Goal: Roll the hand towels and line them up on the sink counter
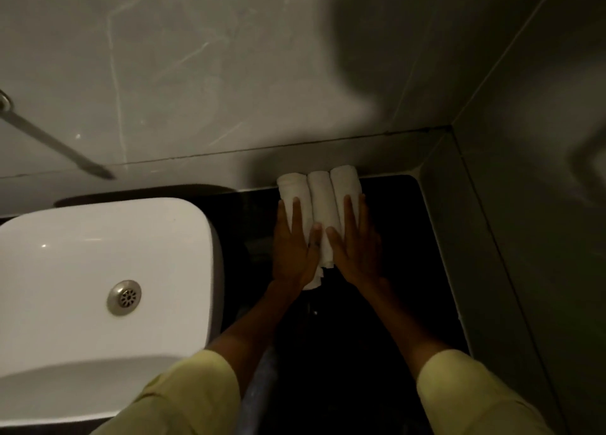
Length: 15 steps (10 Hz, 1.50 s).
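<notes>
Three white rolled hand towels lie side by side on the dark sink counter [400, 237], their far ends against the back wall: a left roll [292, 188], a middle roll [323, 198] and a right roll [344, 182]. My left hand [295, 247] lies flat on the left roll, fingers stretched, thumb touching the middle roll. My right hand [355, 244] lies flat on the right roll, thumb against the middle roll. Both palms press the outer rolls inward. The near ends of the outer rolls are hidden under my hands.
A white basin [98, 237] with a metal drain [124, 297] sits to the left of the towels. A metal spout [52, 142] juts from the grey tiled wall above it. A tiled side wall [524, 205] closes off the counter on the right.
</notes>
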Each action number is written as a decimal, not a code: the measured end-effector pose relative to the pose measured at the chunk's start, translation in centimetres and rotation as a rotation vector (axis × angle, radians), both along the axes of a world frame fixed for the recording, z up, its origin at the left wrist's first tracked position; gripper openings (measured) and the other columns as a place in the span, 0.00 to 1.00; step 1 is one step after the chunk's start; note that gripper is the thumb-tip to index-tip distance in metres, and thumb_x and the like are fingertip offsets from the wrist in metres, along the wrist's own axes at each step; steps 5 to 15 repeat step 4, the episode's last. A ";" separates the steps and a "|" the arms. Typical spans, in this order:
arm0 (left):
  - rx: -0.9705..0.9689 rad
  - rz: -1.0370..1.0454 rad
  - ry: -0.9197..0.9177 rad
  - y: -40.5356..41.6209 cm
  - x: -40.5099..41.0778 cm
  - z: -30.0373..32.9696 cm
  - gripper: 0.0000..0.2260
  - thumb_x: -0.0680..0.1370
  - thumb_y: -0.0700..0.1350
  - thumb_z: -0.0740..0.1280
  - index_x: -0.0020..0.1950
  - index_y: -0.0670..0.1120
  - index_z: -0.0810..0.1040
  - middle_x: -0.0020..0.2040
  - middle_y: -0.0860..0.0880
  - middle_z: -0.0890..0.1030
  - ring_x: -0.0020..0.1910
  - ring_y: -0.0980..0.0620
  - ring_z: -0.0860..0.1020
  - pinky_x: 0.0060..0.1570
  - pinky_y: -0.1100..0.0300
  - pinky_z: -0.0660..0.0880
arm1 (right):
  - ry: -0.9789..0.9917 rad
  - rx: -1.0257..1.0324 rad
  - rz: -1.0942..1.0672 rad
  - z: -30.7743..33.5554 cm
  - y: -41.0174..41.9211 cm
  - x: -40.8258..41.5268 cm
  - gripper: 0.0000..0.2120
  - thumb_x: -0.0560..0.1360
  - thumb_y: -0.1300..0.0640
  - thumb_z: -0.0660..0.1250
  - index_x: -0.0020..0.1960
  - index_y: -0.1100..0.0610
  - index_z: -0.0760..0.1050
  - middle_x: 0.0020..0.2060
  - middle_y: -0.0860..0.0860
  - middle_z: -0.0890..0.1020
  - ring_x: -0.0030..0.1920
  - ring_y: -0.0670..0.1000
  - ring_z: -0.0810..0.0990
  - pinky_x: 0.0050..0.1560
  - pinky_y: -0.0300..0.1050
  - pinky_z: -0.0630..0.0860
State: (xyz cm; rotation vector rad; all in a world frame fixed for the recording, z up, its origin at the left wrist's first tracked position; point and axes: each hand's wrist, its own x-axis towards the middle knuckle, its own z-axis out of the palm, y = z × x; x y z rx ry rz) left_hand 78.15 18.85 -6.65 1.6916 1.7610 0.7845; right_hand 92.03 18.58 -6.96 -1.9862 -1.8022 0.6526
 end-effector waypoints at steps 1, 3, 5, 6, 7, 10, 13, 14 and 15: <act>0.031 -0.019 0.015 0.0 0.0 0.2 0.34 0.80 0.64 0.54 0.78 0.61 0.37 0.81 0.46 0.44 0.79 0.46 0.53 0.76 0.44 0.59 | 0.000 0.007 -0.004 0.2 -0.1 0.4 0.35 0.79 0.34 0.47 0.80 0.45 0.38 0.81 0.53 0.44 0.79 0.59 0.53 0.73 0.66 0.61; -0.077 -0.043 0.216 -0.2 -0.5 2.1 0.34 0.80 0.65 0.51 0.79 0.56 0.37 0.81 0.43 0.43 0.79 0.41 0.49 0.76 0.40 0.53 | -0.169 -0.149 0.030 2.3 0.0 0.0 0.35 0.78 0.32 0.42 0.78 0.44 0.32 0.80 0.53 0.38 0.79 0.62 0.44 0.74 0.71 0.49; -0.002 -0.091 0.368 -0.8 -0.8 4.3 0.33 0.81 0.63 0.49 0.80 0.48 0.44 0.81 0.43 0.45 0.80 0.41 0.44 0.76 0.39 0.50 | -0.283 -0.121 0.080 4.4 -0.6 0.0 0.35 0.78 0.32 0.40 0.78 0.46 0.32 0.79 0.54 0.36 0.79 0.61 0.37 0.73 0.73 0.43; -0.002 -0.091 0.368 -0.8 -0.8 4.3 0.33 0.81 0.63 0.49 0.80 0.48 0.44 0.81 0.43 0.45 0.80 0.41 0.44 0.76 0.39 0.50 | -0.283 -0.121 0.080 4.4 -0.6 0.0 0.35 0.78 0.32 0.40 0.78 0.46 0.32 0.79 0.54 0.36 0.79 0.61 0.37 0.73 0.73 0.43; -0.002 -0.091 0.368 -0.8 -0.8 4.3 0.33 0.81 0.63 0.49 0.80 0.48 0.44 0.81 0.43 0.45 0.80 0.41 0.44 0.76 0.39 0.50 | -0.283 -0.121 0.080 4.4 -0.6 0.0 0.35 0.78 0.32 0.40 0.78 0.46 0.32 0.79 0.54 0.36 0.79 0.61 0.37 0.73 0.73 0.43; -0.002 -0.091 0.368 -0.8 -0.8 4.3 0.33 0.81 0.63 0.49 0.80 0.48 0.44 0.81 0.43 0.45 0.80 0.41 0.44 0.76 0.39 0.50 | -0.283 -0.121 0.080 4.4 -0.6 0.0 0.35 0.78 0.32 0.40 0.78 0.46 0.32 0.79 0.54 0.36 0.79 0.61 0.37 0.73 0.73 0.43; -0.002 -0.091 0.368 -0.8 -0.8 4.3 0.33 0.81 0.63 0.49 0.80 0.48 0.44 0.81 0.43 0.45 0.80 0.41 0.44 0.76 0.39 0.50 | -0.283 -0.121 0.080 4.4 -0.6 0.0 0.35 0.78 0.32 0.40 0.78 0.46 0.32 0.79 0.54 0.36 0.79 0.61 0.37 0.73 0.73 0.43; -0.002 -0.091 0.368 -0.8 -0.8 4.3 0.33 0.81 0.63 0.49 0.80 0.48 0.44 0.81 0.43 0.45 0.80 0.41 0.44 0.76 0.39 0.50 | -0.283 -0.121 0.080 4.4 -0.6 0.0 0.35 0.78 0.32 0.40 0.78 0.46 0.32 0.79 0.54 0.36 0.79 0.61 0.37 0.73 0.73 0.43; -0.002 -0.091 0.368 -0.8 -0.8 4.3 0.33 0.81 0.63 0.49 0.80 0.48 0.44 0.81 0.43 0.45 0.80 0.41 0.44 0.76 0.39 0.50 | -0.283 -0.121 0.080 4.4 -0.6 0.0 0.35 0.78 0.32 0.40 0.78 0.46 0.32 0.79 0.54 0.36 0.79 0.61 0.37 0.73 0.73 0.43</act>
